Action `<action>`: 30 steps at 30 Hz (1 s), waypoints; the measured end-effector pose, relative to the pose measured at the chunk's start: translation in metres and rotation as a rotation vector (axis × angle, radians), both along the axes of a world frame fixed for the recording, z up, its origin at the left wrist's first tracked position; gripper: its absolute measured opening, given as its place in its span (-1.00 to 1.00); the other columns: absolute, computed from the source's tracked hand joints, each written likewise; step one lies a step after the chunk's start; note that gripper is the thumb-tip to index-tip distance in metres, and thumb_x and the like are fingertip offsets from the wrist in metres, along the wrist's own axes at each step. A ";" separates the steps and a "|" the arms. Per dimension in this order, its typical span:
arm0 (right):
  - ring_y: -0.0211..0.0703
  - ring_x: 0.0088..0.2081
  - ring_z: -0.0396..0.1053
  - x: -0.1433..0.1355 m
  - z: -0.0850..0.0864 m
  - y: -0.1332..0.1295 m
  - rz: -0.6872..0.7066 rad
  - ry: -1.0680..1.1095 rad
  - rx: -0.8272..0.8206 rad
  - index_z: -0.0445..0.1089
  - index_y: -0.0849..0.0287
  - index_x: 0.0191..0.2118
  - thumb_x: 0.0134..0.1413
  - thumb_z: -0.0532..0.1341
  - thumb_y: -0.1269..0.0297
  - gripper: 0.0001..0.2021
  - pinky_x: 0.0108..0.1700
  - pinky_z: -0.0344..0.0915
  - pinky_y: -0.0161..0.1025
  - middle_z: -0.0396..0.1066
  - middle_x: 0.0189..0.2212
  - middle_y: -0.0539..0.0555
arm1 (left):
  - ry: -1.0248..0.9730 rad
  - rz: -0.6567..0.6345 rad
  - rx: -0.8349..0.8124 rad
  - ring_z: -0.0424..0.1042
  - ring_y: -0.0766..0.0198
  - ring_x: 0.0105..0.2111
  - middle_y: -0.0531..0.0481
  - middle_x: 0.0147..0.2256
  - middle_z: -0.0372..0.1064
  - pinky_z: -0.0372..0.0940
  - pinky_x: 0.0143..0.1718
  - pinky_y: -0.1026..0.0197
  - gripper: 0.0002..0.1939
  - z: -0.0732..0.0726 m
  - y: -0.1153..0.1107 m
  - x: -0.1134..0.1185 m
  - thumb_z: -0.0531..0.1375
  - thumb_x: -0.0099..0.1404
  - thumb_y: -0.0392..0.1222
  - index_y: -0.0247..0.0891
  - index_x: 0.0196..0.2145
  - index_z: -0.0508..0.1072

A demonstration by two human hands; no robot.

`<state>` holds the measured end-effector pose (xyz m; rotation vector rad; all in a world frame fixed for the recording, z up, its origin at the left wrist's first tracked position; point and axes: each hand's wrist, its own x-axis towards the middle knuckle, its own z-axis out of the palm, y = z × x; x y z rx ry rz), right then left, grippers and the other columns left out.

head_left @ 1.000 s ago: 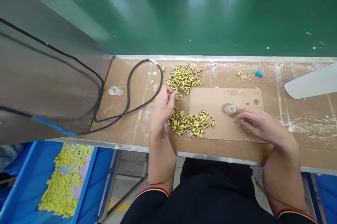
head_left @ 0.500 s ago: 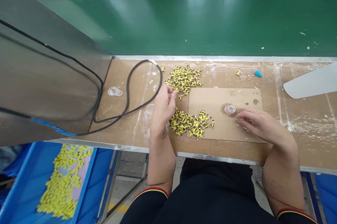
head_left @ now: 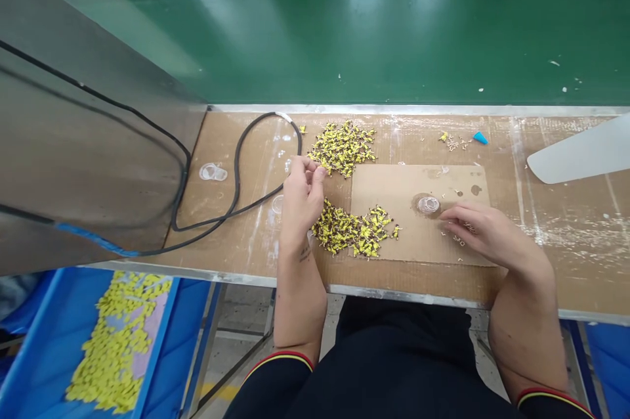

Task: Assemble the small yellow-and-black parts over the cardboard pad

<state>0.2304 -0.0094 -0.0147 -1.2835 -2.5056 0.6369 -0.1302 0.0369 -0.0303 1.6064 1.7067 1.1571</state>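
Two heaps of small yellow parts lie on my bench: my left hand (head_left: 301, 194) sits between the far heap (head_left: 343, 147) and the near heap (head_left: 352, 230), fingertips pinched together, though I cannot tell on what. My right hand (head_left: 480, 232) rests loosely curled on the cardboard sheet (head_left: 394, 186), fingertips just beside the small round dish (head_left: 428, 204).

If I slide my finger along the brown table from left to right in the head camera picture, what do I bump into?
Black cable loop → left hand → near pile of small yellow parts → small round clear dish → right hand → pale flat blade at the far right.
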 end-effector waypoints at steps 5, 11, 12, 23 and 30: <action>-0.12 -0.31 0.57 -0.001 0.005 -0.001 -0.039 0.107 0.098 0.50 0.11 -0.20 0.36 0.19 0.35 -0.87 -0.27 0.45 -0.21 0.60 -0.28 0.06 | -0.129 0.125 0.167 0.52 0.35 -0.40 0.06 -0.36 0.43 0.34 -0.37 0.30 -0.88 0.006 -0.002 0.006 0.17 0.44 -0.18 -0.18 -0.25 0.26; -0.16 -0.30 0.60 -0.009 0.010 -0.004 -0.165 0.366 0.209 0.57 0.05 -0.20 0.27 0.31 0.42 -0.88 -0.23 0.51 -0.23 0.65 -0.29 0.02 | -0.273 0.003 0.269 0.48 0.39 -0.42 0.07 -0.35 0.44 0.37 -0.35 0.31 -0.80 0.008 -0.015 0.037 0.32 0.34 -0.10 -0.20 -0.27 0.37; -0.15 -0.29 0.62 -0.010 0.009 -0.004 -0.188 0.416 0.213 0.58 0.03 -0.19 0.25 0.33 0.42 -0.87 -0.23 0.53 -0.23 0.66 -0.29 0.01 | -0.298 -0.046 0.263 0.46 0.39 -0.43 0.07 -0.36 0.44 0.36 -0.36 0.32 -0.80 0.008 -0.018 0.044 0.33 0.33 -0.11 -0.20 -0.27 0.39; -0.16 -0.33 0.63 -0.025 0.012 -0.007 -0.088 0.762 0.060 0.62 0.05 -0.30 0.14 0.42 0.40 -0.93 -0.27 0.59 -0.23 0.65 -0.39 0.01 | -0.343 -0.664 0.022 0.37 0.38 -0.49 0.10 -0.48 0.41 0.29 -0.39 0.29 -0.88 0.016 -0.053 0.105 0.28 0.33 -0.23 -0.21 -0.36 0.41; -0.21 -0.30 0.51 -0.036 0.008 -0.009 0.065 0.860 0.031 0.60 0.04 -0.34 0.12 0.46 0.20 -0.91 -0.31 0.49 -0.24 0.54 -0.30 0.04 | -0.418 -0.846 -0.128 0.41 0.31 -0.40 0.00 -0.41 0.47 0.31 -0.28 0.25 -0.84 0.018 -0.056 0.112 0.17 0.42 -0.20 -0.23 -0.33 0.49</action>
